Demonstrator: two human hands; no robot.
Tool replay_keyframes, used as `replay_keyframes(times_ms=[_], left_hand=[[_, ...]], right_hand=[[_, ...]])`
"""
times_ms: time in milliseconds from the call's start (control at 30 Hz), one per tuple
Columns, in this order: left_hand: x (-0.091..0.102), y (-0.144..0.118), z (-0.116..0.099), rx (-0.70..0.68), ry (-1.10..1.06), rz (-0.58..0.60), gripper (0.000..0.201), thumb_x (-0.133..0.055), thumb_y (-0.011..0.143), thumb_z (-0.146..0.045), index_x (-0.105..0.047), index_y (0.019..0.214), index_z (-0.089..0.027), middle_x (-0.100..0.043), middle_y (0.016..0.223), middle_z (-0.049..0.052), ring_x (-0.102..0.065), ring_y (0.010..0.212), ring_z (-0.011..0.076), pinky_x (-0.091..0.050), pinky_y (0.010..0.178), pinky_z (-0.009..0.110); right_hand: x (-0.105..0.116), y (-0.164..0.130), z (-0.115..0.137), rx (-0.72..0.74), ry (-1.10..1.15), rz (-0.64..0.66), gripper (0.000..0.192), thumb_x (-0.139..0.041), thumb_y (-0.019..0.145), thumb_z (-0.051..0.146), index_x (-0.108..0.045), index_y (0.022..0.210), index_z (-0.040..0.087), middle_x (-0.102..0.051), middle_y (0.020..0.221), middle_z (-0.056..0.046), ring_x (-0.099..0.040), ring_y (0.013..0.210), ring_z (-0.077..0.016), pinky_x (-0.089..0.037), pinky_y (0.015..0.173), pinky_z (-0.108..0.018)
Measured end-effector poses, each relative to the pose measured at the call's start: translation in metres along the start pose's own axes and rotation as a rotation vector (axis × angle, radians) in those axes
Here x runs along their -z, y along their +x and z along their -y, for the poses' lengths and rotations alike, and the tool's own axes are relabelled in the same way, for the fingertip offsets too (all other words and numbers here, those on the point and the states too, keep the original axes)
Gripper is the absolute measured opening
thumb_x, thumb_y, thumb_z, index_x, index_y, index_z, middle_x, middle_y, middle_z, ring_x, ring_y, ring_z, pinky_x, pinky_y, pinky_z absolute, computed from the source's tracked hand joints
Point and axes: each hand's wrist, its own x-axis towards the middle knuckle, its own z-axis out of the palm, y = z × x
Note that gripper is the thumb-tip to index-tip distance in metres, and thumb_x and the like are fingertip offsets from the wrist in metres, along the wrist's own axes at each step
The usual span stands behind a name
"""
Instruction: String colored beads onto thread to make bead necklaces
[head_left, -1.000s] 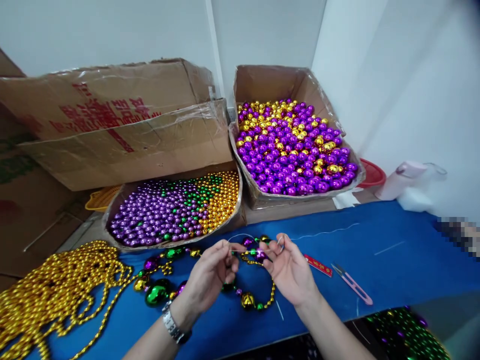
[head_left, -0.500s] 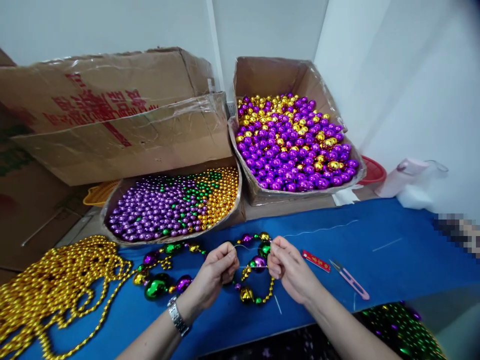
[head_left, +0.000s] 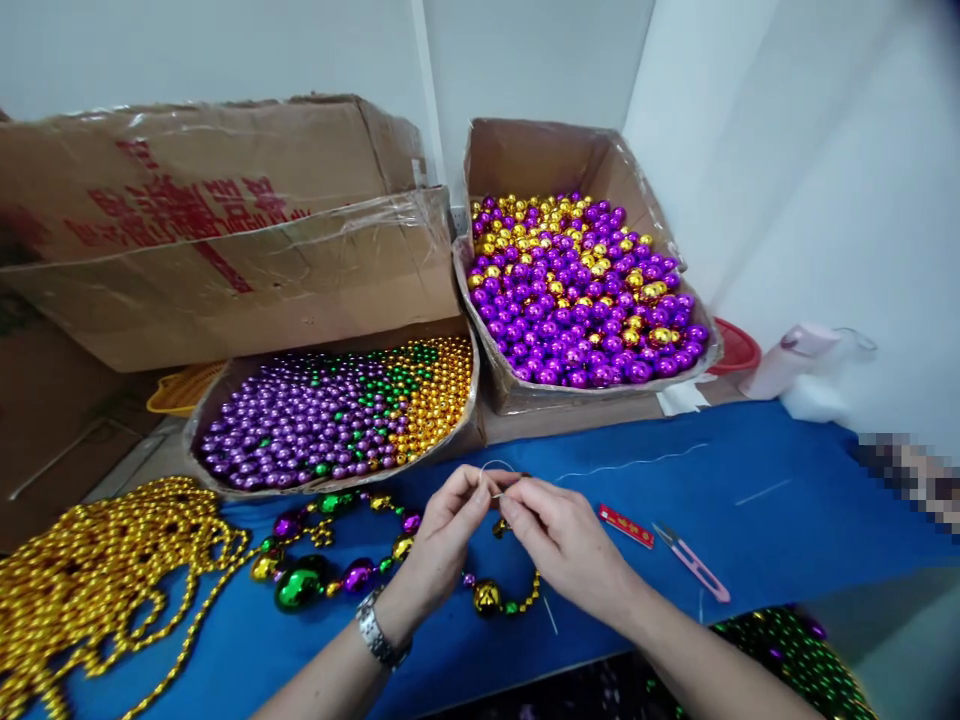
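My left hand (head_left: 451,530) and my right hand (head_left: 561,530) meet above the blue cloth (head_left: 600,610), fingertips pinched close together. Between them runs a thin clear string (head_left: 496,466), which arches in a small loop over the fingertips. Both hands are closed on it. Under and behind my hands lies a ring of beads (head_left: 487,597) in gold, green and purple, partly hidden by my fingers. Left of my left hand rests another bead string with a large green bead (head_left: 301,584).
A heap of gold bead strands (head_left: 112,570) lies at left. Behind stand a carton of small beads (head_left: 477,400) and a carton of purple and gold beads (head_left: 525,398). Pink-handled thread snips (head_left: 701,570) and a red packet (head_left: 626,525) lie on the right.
My hands have come together from apart, so the string once stretched between them now forms a small loop at the fingertips. The view has shifted slightly.
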Motion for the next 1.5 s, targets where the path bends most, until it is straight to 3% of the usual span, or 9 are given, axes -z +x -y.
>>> replay_keyframes(times_ms=[167, 433, 633, 767, 900, 1100, 1233, 1367, 1500], left_hand=[[-0.006, -0.001, 0.021, -0.010, 0.081, 0.179, 0.030, -0.062, 0.083, -0.024, -0.049, 0.110, -0.021, -0.060, 0.110, 0.006, -0.056, 0.101, 0.0203, -0.044, 0.089, 0.032], [-0.004, 0.004, 0.031, -0.052, 0.268, 0.024, 0.043, -0.060, 0.084, -0.025, -0.043, 0.123, -0.026, -0.064, 0.109, 0.005, -0.062, 0.098, 0.0208, -0.050, 0.082, 0.031], [0.005, 0.019, 0.038, -0.049, 0.419, 0.132, 0.017, -0.066, 0.078, -0.029, -0.067, 0.093, -0.020, -0.066, 0.095, 0.005, -0.063, 0.088, 0.0199, -0.051, 0.072, 0.023], [0.014, 0.025, 0.047, 0.126, 0.257, -0.020, 0.026, -0.071, 0.073, -0.032, -0.066, 0.095, -0.020, -0.068, 0.093, 0.004, -0.062, 0.079, 0.0166, -0.051, 0.068, 0.022], [0.024, 0.026, 0.054, 0.257, 0.058, -0.123, 0.036, -0.074, 0.071, -0.034, -0.064, 0.103, -0.019, -0.068, 0.091, 0.003, -0.060, 0.069, 0.0128, -0.050, 0.060, 0.019], [0.024, 0.028, 0.058, 0.258, 0.007, -0.110, 0.033, -0.073, 0.073, -0.030, -0.064, 0.103, -0.020, -0.067, 0.102, 0.004, -0.061, 0.078, 0.0131, -0.051, 0.065, 0.018], [0.020, 0.026, 0.055, 0.200, 0.080, -0.029, 0.029, -0.071, 0.075, -0.028, -0.065, 0.103, -0.021, -0.065, 0.106, 0.004, -0.061, 0.091, 0.0169, -0.051, 0.076, 0.022], [0.019, 0.023, 0.048, 0.110, 0.177, 0.034, 0.031, -0.068, 0.077, -0.026, -0.064, 0.107, -0.021, -0.062, 0.111, 0.005, -0.058, 0.103, 0.0196, -0.048, 0.089, 0.027], [0.019, 0.020, 0.042, 0.070, 0.207, 0.085, 0.035, -0.067, 0.078, -0.024, -0.063, 0.113, -0.021, -0.058, 0.117, 0.007, -0.055, 0.109, 0.0220, -0.046, 0.092, 0.030]], right_hand=[[0.009, 0.009, 0.010, -0.019, 0.058, -0.085, 0.021, -0.039, 0.097, 0.022, -0.053, 0.081, 0.019, -0.057, 0.073, 0.002, -0.054, 0.069, -0.0105, -0.035, 0.063, -0.021], [0.003, 0.039, -0.021, -0.297, 0.688, -0.323, 0.030, -0.042, 0.091, 0.047, -0.052, 0.081, 0.020, -0.042, 0.058, 0.007, -0.038, 0.045, -0.0065, -0.032, 0.044, -0.017], [-0.009, 0.042, -0.057, -0.434, 0.611, -0.278, 0.035, -0.027, 0.093, 0.051, -0.044, 0.087, 0.021, -0.037, 0.062, 0.008, -0.038, 0.043, -0.0060, -0.035, 0.041, -0.016], [0.022, 0.010, -0.093, -0.489, 0.352, -0.107, 0.029, -0.040, 0.091, 0.048, -0.051, 0.096, 0.021, -0.054, 0.075, 0.002, -0.055, 0.061, -0.0098, -0.045, 0.055, -0.021], [0.083, -0.054, -0.138, -0.588, -0.049, 0.017, 0.020, -0.063, 0.078, 0.039, -0.056, 0.074, 0.020, -0.055, 0.068, 0.001, -0.054, 0.071, -0.0152, -0.042, 0.067, -0.026], [0.120, -0.131, -0.171, -0.679, -0.347, 0.147, 0.032, -0.067, 0.072, 0.040, -0.061, 0.099, 0.024, -0.059, 0.095, -0.006, -0.058, 0.084, -0.0226, -0.043, 0.076, -0.033], [0.111, -0.133, -0.173, -0.668, -0.306, 0.159, 0.037, -0.043, 0.087, 0.047, -0.057, 0.110, 0.021, -0.059, 0.100, -0.011, -0.059, 0.091, -0.0247, -0.044, 0.082, -0.037], [0.086, -0.101, -0.146, -0.669, -0.105, 0.199, 0.046, -0.016, 0.097, 0.048, -0.045, 0.123, 0.023, -0.061, 0.083, -0.004, -0.062, 0.071, -0.0160, -0.048, 0.060, -0.026], [0.050, -0.057, -0.094, -0.629, 0.285, 0.238, 0.038, -0.030, 0.096, 0.050, -0.048, 0.120, 0.026, -0.059, 0.092, -0.002, -0.054, 0.064, -0.0102, -0.040, 0.051, -0.020]])
